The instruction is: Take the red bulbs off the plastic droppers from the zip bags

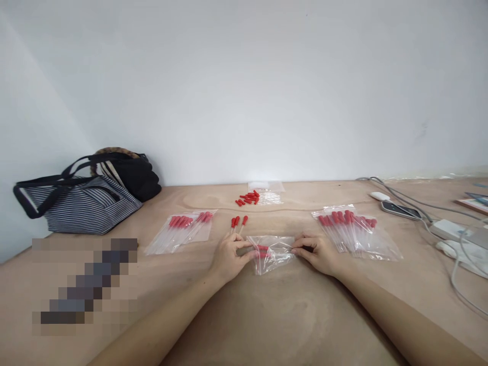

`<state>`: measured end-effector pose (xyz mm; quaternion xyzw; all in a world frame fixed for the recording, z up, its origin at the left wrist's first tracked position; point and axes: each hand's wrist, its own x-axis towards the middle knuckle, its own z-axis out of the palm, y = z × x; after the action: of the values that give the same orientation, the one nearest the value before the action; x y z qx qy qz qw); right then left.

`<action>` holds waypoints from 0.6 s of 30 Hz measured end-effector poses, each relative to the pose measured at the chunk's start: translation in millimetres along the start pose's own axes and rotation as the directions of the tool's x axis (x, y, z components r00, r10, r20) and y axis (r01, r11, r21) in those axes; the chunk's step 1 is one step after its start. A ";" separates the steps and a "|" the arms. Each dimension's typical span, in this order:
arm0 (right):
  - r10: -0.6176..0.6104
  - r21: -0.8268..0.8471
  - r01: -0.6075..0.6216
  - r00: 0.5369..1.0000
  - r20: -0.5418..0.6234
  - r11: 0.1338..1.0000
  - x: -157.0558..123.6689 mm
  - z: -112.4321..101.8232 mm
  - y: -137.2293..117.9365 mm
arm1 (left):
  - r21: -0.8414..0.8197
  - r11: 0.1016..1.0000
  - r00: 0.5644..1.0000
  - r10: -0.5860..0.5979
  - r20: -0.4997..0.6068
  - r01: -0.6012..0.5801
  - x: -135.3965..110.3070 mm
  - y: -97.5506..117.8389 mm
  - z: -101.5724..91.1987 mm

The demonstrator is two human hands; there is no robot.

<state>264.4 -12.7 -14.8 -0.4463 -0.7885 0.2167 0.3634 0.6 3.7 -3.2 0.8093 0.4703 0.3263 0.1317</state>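
Observation:
A clear zip bag [276, 258] lies between my hands, with a few red-bulbed droppers [263, 250] inside it. My left hand [232, 255] pinches its left edge between thumb and fingers. At the opposite edge, my right hand [313, 250] is closed on the plastic. Just beyond my left fingers, three loose droppers [237, 221] show their red bulbs; their lower ends are partly hidden by that hand. Loose red rubber bulbs [249, 197] lie in a pile farther back, beside a bag of thin clear tubes [271, 197].
Filled bags of droppers lie on the left [182, 231] and on the right [351, 231]. A striped bag [93, 203] and a black bag [135, 178] stand at the back left. Cables [455, 274], a dark phone-like device [400, 209] and a white adapter [450, 230] occupy the right side.

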 end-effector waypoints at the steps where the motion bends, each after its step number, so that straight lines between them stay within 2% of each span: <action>1: 0.008 0.007 -0.008 1.000 0.002 1.000 -0.1 0.8 -3.1 | 0.002 1.000 1.000 -0.010 0.012 0.010 -0.7 1.2 -0.8; 5: 0.060 0.033 -0.061 0.998 0.018 0.998 -1.2 4.5 -8.6 | 0.054 0.996 0.991 0.059 0.120 -0.066 0.2 6.9 -4.0; 8: 0.072 0.044 -0.072 0.997 0.010 0.996 -2.0 7.2 -8.3 | 0.075 0.997 0.988 0.016 0.156 -0.028 2.5 10.1 -4.6; 10: 0.070 0.052 -0.070 0.998 0.010 0.996 -2.2 8.4 -8.0 | 0.056 0.998 0.988 0.009 0.152 -0.018 4.1 10.6 -4.5; 14: 0.061 0.061 -0.062 0.998 0.023 0.996 -2.1 9.2 -7.5 | -0.049 0.995 0.974 0.095 0.205 -0.087 5.5 8.8 -4.2; 18: 0.057 0.063 -0.058 0.998 0.025 0.996 -1.9 9.2 -7.2 | -0.052 0.997 0.960 0.076 0.270 -0.064 4.7 9.1 -3.4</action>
<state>254.1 -18.1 -16.6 -0.4544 -0.7722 0.2571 0.3621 6.2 2.7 6.0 0.8596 0.4117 0.2266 0.2007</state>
